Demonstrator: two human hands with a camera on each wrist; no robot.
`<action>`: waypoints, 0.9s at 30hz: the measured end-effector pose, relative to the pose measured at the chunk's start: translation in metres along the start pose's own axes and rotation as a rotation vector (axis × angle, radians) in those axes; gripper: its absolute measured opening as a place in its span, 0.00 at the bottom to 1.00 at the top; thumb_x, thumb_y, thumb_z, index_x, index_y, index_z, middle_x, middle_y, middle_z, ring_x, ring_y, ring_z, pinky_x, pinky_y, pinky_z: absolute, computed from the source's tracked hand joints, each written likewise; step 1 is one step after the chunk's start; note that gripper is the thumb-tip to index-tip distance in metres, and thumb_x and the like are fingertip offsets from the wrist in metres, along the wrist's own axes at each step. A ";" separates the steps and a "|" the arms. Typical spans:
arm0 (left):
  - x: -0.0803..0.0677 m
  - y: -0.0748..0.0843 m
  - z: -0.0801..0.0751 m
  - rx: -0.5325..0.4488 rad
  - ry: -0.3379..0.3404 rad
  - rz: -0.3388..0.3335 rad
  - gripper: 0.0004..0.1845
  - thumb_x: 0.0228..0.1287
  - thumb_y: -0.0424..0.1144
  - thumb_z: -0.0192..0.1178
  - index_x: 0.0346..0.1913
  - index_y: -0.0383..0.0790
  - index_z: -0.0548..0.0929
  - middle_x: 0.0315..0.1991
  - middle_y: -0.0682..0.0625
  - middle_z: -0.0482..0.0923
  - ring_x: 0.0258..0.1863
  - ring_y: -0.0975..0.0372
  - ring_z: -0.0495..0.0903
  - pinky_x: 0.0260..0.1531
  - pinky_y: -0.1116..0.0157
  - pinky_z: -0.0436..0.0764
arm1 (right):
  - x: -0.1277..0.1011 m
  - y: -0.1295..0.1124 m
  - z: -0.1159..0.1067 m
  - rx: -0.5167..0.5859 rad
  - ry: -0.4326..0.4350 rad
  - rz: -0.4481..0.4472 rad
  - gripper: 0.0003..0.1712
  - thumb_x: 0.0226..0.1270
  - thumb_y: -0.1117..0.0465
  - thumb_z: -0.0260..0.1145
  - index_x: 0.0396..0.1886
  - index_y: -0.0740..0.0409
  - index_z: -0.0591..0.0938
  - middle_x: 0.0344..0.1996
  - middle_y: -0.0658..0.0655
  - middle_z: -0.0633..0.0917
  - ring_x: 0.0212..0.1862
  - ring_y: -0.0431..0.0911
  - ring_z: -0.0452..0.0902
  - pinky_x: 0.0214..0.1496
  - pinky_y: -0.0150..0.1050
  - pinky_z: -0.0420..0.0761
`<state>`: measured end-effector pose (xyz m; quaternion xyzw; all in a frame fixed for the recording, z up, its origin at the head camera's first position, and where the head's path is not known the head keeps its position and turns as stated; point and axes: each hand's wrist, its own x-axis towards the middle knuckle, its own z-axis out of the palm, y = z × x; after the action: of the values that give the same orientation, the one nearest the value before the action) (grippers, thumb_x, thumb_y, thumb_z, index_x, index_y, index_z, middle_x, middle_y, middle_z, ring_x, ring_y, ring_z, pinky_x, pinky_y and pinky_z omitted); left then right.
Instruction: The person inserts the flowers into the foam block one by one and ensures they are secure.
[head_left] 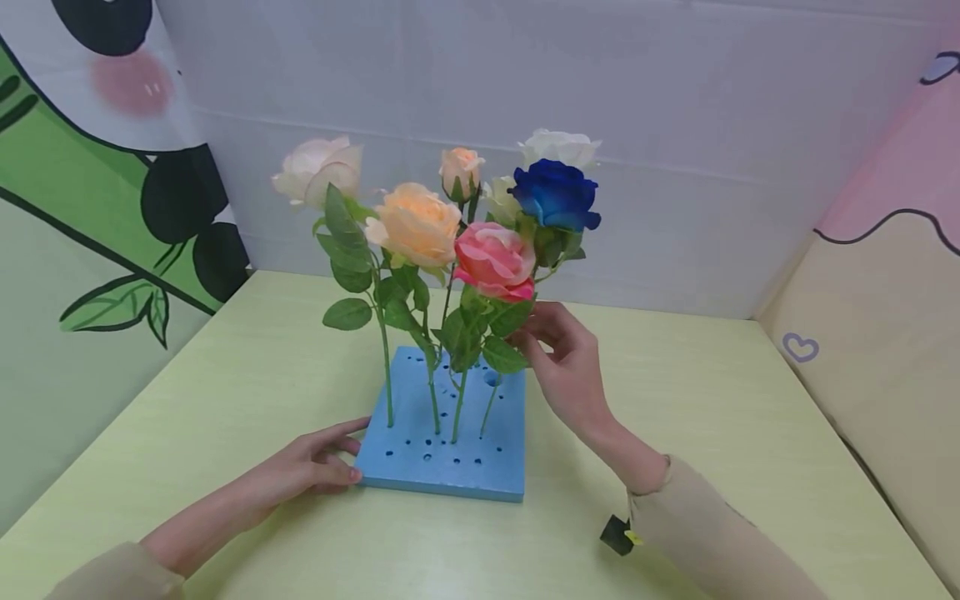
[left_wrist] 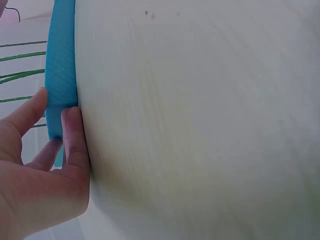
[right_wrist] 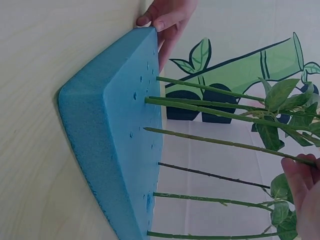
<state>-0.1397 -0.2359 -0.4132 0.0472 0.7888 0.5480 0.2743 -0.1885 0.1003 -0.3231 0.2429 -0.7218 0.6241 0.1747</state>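
A blue foam block (head_left: 480, 479) with holes in its top lies on the table, several artificial roses standing in it. At its front left corner, the left hand (head_left: 318, 462) holds the edge between thumb and fingers, as the left wrist view also shows. My right hand (head_left: 570, 367) is raised behind the leaves at the block's right side. In the right wrist view its fingers pinch a green rose stem (right_wrist: 220, 142), whose lower end meets the foam. Above that hand are a blue rose (head_left: 557, 196) and a pink rose (head_left: 495, 260); leaves partly hide the fingertips.
A peach rose (head_left: 417, 223), a pale pink rose (head_left: 318, 171), a peach bud (head_left: 461, 173) and a white rose (head_left: 558, 148) rise close together. A small black object (head_left: 617, 535) is by the right sleeve. Printed cloth walls (head_left: 465, 75) enclose the table (head_left: 675, 400).
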 end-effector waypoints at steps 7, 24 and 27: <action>0.001 0.001 0.000 0.005 0.005 -0.005 0.43 0.64 0.45 0.65 0.78 0.41 0.56 0.59 0.41 0.74 0.47 0.59 0.80 0.51 0.65 0.83 | 0.000 0.001 0.001 -0.045 0.000 0.022 0.15 0.68 0.71 0.62 0.54 0.65 0.79 0.45 0.64 0.85 0.44 0.35 0.84 0.49 0.31 0.84; 0.002 -0.004 0.000 -0.006 0.003 0.019 0.42 0.64 0.43 0.65 0.78 0.42 0.57 0.58 0.41 0.75 0.46 0.58 0.79 0.47 0.69 0.82 | -0.008 0.002 -0.005 -0.066 -0.058 0.062 0.14 0.69 0.68 0.63 0.53 0.63 0.79 0.46 0.63 0.85 0.42 0.34 0.85 0.37 0.36 0.87; 0.002 -0.004 0.000 -0.009 0.003 0.022 0.42 0.64 0.43 0.65 0.77 0.42 0.57 0.58 0.41 0.75 0.46 0.59 0.79 0.47 0.70 0.82 | -0.011 0.002 -0.006 -0.068 -0.066 0.072 0.14 0.69 0.68 0.63 0.53 0.63 0.79 0.46 0.63 0.85 0.41 0.34 0.85 0.37 0.36 0.87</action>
<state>-0.1409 -0.2369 -0.4174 0.0539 0.7862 0.5545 0.2675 -0.1812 0.1081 -0.3295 0.2310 -0.7563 0.5967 0.1364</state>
